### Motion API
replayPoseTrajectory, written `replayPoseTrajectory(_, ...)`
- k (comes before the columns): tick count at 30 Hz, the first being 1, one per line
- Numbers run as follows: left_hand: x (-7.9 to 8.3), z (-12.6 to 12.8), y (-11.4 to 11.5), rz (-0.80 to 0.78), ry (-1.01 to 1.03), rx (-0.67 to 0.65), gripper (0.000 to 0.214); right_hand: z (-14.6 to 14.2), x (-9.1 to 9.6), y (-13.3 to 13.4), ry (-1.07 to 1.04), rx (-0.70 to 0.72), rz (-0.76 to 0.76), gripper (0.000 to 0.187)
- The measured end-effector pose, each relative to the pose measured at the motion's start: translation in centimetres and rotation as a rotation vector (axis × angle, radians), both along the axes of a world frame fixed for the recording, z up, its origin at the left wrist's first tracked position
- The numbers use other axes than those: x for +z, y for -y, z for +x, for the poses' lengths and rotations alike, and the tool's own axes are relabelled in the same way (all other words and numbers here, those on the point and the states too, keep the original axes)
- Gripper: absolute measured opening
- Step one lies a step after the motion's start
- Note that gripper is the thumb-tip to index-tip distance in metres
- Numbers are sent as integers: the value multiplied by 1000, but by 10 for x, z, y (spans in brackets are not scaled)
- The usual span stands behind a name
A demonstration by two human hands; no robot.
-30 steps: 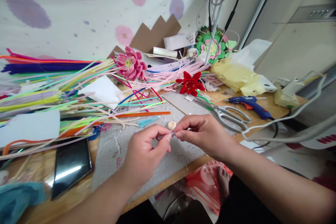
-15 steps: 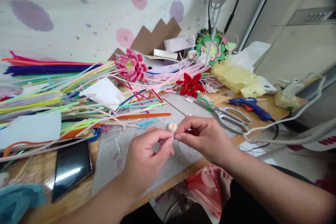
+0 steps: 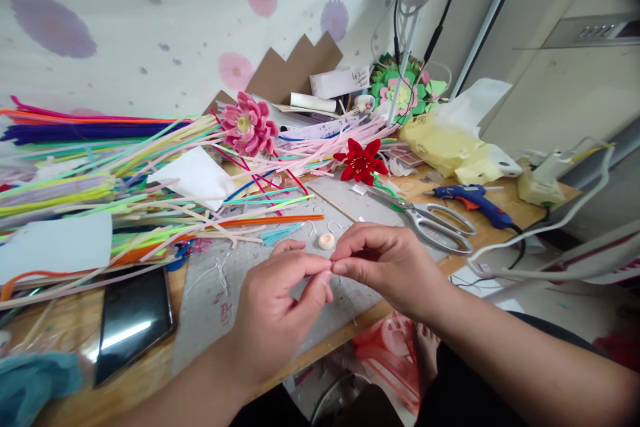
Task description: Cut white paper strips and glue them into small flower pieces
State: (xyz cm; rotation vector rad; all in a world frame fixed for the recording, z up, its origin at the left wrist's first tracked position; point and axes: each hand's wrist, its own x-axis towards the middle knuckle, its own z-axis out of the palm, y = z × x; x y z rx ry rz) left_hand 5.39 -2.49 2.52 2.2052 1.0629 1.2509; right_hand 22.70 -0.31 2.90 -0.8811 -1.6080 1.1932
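My left hand (image 3: 280, 310) and my right hand (image 3: 387, 263) meet fingertip to fingertip above a grey work mat (image 3: 210, 310). Both pinch one tiny thin piece between thumb and forefinger; it is too small to name. A small round cream bead (image 3: 327, 241) lies on the mat just behind the fingertips. Thin white thread bits (image 3: 217, 271) lie on the mat left of my left hand.
A heap of coloured pipe cleaners (image 3: 100, 173) covers the left of the table. A pink flower (image 3: 247, 125), a red flower (image 3: 361, 160), scissors (image 3: 430, 219) and a blue glue gun (image 3: 473, 198) lie behind. A dark phone (image 3: 133, 320) rests near the front left edge.
Both hands have drifted slightly down and toward me, keeping their pinch together. My left fingers have closed tighter over the piece. The view shifted a little.
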Motion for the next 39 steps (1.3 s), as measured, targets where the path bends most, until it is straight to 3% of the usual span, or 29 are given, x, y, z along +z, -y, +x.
replayPoseTrajectory(5, 0, 1, 0, -22, -27, -4, 19, 2, 0, -1, -14, -5, -8, 20)
replayPoseTrajectory(12, 2, 1, -1, -337, 65, 91, 25, 11, -10, -7, -209, 170, -296, 19)
replayPoseTrajectory(20, 3, 2, -3, -342, -7, 86, 24, 2, -1, -5, -37, 84, -219, 9)
replayPoseTrajectory(25, 2, 2, -4, -424, 25, 71, 23, -2, -4, -2, -227, 110, -353, 16)
replayPoseTrajectory(28, 2, 2, -6, -508, 93, 73, 24, 7, -1, -7, -279, 43, -355, 21)
replayPoseTrajectory(31, 1, 3, -10, -589, 178, 96, 25, 40, 4, -20, -47, -152, -166, 20)
replayPoseTrajectory(32, 0, 2, -11, -611, 211, 105, 25, 56, 5, -25, 136, -247, -57, 19)
replayPoseTrajectory(34, -1, 1, -14, -644, 281, 124, 24, 90, 3, -34, 694, -415, 150, 20)
replayPoseTrajectory(36, -3, 1, -17, -672, 348, 134, 24, 120, -4, -40, 925, -427, 172, 23)
replayPoseTrajectory(39, -5, 0, -19, -709, 422, 130, 23, 148, -20, -45, 1105, -340, 142, 37)
